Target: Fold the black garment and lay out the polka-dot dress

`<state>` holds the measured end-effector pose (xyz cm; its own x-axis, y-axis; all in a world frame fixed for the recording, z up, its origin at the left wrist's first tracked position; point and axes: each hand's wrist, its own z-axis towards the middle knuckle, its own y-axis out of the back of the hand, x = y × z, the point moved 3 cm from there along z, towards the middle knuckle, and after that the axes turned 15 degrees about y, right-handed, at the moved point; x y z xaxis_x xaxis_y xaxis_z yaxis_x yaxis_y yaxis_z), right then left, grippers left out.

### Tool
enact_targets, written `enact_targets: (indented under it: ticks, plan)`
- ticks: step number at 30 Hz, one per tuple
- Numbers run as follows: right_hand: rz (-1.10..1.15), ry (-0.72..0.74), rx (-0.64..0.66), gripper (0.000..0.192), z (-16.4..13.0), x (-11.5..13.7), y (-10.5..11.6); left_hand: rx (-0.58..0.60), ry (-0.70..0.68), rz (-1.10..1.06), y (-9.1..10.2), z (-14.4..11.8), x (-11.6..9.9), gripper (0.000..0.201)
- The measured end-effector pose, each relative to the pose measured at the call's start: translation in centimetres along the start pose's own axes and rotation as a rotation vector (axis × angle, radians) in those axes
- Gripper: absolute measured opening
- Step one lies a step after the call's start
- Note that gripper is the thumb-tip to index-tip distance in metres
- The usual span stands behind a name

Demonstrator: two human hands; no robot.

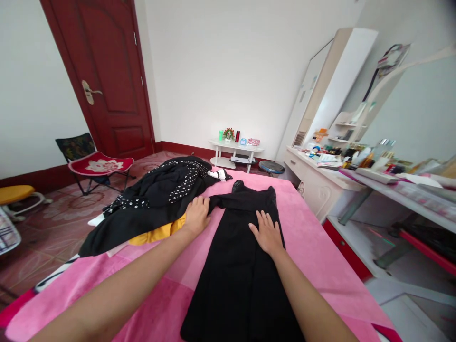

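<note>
A black dress lies spread lengthwise on the pink bed cover. My right hand rests flat on its upper part, fingers apart. At the dress's left edge, my left hand has its fingers curled over a folded-in sleeve or side of the fabric. Just left of that hand sits a heap of clothes: black cloth, a black piece with white dots, and a yellow garment peeking out underneath.
A dressing table crowded with bottles and a large mirror stand along the right. A small white side table is by the far wall. A folding chair with a red seat stands near the red door.
</note>
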<state>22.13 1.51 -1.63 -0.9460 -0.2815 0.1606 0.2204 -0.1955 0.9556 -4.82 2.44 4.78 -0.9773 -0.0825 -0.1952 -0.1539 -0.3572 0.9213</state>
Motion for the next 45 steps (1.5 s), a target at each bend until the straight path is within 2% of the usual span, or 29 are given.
enact_targets:
  ticks: [2,4,7,9,13,17,19,21,24,26,28,30,31,33,34,35,36,37,39,41,43,45]
  plan:
    - [-0.005,0.000,-0.005,0.069,-0.1,0.0,0.0,0.089,0.097,0.040,-0.2,1.1,1.1,0.057]
    - [-0.007,0.000,-0.009,0.070,-0.2,0.0,0.0,0.205,0.174,0.041,-0.5,2.4,1.7,0.055]
    - [-0.009,0.005,-0.019,0.070,-0.2,-0.1,0.0,0.331,0.213,0.046,-0.8,4.1,1.8,0.046]
    - [-0.007,0.010,-0.031,0.070,-0.2,-0.1,0.0,0.363,0.204,0.061,-0.9,4.8,1.7,0.041]
    - [0.007,0.009,-0.042,0.069,-0.3,-0.3,0.0,0.410,0.150,0.094,-1.3,4.9,1.2,0.043]
    - [0.027,0.009,-0.049,0.069,-0.3,-0.2,0.2,0.406,0.097,0.123,-0.8,4.9,0.8,0.027]
    - [0.047,0.004,-0.054,0.068,-0.4,-0.1,0.3,0.351,0.082,0.133,0.7,5.4,0.5,0.021]
    - [0.089,0.001,-0.081,0.067,-0.4,-0.2,0.5,0.268,0.057,0.139,3.1,6.3,-0.4,0.022]
    - [0.236,-0.032,-0.213,0.062,-0.5,-0.7,1.0,0.157,-0.010,0.132,7.6,6.6,-3.4,0.031]
    - [0.435,-0.087,-0.364,0.061,-0.7,-1.5,1.3,0.124,-0.080,0.113,10.4,5.2,-6.4,0.034]
    - [0.627,-0.149,-0.503,0.059,-1.0,-2.3,1.4,0.144,-0.203,0.083,12.4,1.9,-9.3,0.033]
    - [0.731,-0.195,-0.595,0.058,-1.4,-3.1,1.5,0.298,-0.377,0.003,13.1,-2.8,-11.6,0.034]
    - [0.747,-0.208,-0.619,0.058,-1.6,-3.3,1.5,0.480,-0.484,-0.062,12.8,-5.3,-12.3,0.037]
    - [0.764,-0.222,-0.654,0.059,-1.9,-3.6,1.6,0.992,-0.598,-0.162,11.1,-9.9,-12.6,0.041]
    - [0.775,-0.225,-0.668,0.059,-2.0,-3.7,1.6,1.180,-0.609,-0.195,10.1,-11.5,-12.3,0.038]
    - [0.784,-0.226,-0.675,0.058,-2.0,-3.7,1.6,1.271,-0.594,-0.223,9.0,-12.3,-12.0,0.032]
    - [0.792,-0.224,-0.679,0.058,-2.0,-3.7,1.5,1.242,-0.566,-0.255,7.8,-12.3,-11.8,0.026]
    - [0.797,-0.219,-0.677,0.058,-2.0,-3.6,1.5,1.108,-0.526,-0.290,6.8,-11.7,-11.6,0.021]
    - [0.799,-0.206,-0.661,0.057,-1.9,-3.6,1.4,0.739,-0.419,-0.341,5.0,-9.5,-11.4,0.017]
    - [0.791,-0.203,-0.635,0.055,-1.7,-3.5,1.3,0.480,-0.296,-0.350,3.4,-7.6,-11.5,0.017]
    - [0.778,-0.206,-0.614,0.054,-1.6,-3.5,1.2,0.364,-0.169,-0.319,1.8,-6.3,-11.7,0.032]
    - [0.759,-0.202,-0.603,0.053,-1.7,-3.5,1.2,0.311,-0.064,-0.278,0.2,-5.7,-11.9,0.052]
